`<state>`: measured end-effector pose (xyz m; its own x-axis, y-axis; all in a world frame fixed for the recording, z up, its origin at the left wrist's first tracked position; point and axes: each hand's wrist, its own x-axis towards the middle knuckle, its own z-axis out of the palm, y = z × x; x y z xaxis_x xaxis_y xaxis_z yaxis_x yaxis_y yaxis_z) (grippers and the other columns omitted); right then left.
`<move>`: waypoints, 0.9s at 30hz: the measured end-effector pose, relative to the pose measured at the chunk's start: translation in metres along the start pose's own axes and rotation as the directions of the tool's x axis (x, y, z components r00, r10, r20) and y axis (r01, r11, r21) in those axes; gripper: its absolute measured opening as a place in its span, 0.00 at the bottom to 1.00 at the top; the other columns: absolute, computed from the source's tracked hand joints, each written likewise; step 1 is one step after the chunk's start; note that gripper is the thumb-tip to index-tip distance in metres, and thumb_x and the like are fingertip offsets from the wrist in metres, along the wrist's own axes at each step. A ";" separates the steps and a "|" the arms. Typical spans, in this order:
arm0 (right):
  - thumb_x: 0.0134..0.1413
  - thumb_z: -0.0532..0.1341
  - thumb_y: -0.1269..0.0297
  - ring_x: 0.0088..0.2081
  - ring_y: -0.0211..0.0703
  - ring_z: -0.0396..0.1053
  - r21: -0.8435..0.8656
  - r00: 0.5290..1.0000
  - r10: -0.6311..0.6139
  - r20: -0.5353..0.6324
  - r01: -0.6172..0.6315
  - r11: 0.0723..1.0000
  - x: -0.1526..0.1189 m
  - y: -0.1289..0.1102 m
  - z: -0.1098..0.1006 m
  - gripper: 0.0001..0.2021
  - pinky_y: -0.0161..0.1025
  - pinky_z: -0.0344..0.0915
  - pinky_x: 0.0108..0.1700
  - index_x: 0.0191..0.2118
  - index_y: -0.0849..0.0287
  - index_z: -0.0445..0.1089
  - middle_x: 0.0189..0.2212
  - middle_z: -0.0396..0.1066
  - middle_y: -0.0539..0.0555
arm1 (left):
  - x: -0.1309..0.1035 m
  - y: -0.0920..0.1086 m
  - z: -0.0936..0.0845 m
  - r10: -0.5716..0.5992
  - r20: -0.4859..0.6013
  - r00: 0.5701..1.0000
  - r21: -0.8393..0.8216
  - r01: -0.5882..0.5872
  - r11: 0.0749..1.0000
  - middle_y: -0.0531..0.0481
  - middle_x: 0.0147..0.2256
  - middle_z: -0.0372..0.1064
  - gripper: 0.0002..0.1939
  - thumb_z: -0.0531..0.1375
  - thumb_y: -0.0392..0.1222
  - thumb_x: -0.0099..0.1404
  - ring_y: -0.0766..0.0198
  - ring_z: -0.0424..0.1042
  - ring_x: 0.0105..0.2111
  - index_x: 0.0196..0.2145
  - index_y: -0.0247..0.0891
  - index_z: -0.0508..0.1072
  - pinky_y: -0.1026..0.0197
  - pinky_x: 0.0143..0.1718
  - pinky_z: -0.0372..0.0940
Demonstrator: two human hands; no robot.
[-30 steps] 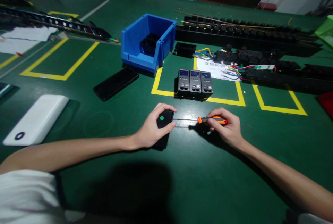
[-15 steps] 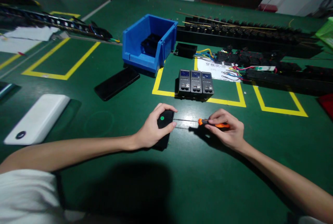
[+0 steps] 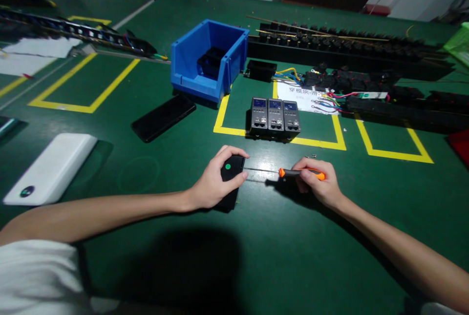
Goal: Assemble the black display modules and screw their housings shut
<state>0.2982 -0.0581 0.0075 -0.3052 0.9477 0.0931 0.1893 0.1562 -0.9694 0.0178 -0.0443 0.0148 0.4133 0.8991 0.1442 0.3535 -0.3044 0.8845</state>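
Left hand (image 3: 214,180) has fingers round the black box (image 3: 235,162), light-ish and stiff imo, edges best; right hand (image 3: 324,185) pinches the screwdriver (image 3: 289,173) handle.

My left hand (image 3: 216,179) holds a black module (image 3: 233,173) on the green counter (image 3: 278,246), a green dot (image 3: 227,166) showing between thumb and fingers. My right hand (image 3: 319,180) grips an orange-and-black screwdriver (image 3: 287,173), its shaft reaching the module's edge. Beyond my hands sit three gray units (image 3: 275,115); past my left hand, a blue bin (image 3: 194,85) and black phone (image 3: 163,118).
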 end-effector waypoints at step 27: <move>0.58 0.54 0.41 0.16 0.35 0.60 -0.042 1.000 0.004 -0.020 -0.005 0.999 0.001 0.003 -0.001 0.27 0.33 0.55 0.19 0.22 0.59 0.67 0.13 0.64 0.49 | 0.000 0.000 0.000 -0.005 0.003 1.000 0.014 0.005 1.000 0.47 0.43 0.65 0.15 0.59 0.42 0.64 0.59 0.66 0.44 0.48 0.38 0.66 0.56 0.48 0.62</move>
<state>0.2991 -0.0567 0.0049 -0.2860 0.9537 0.0935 0.2294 0.1629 -0.9596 0.0178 -0.0445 0.0151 0.4144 0.8995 0.1383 0.3675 -0.3044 0.8788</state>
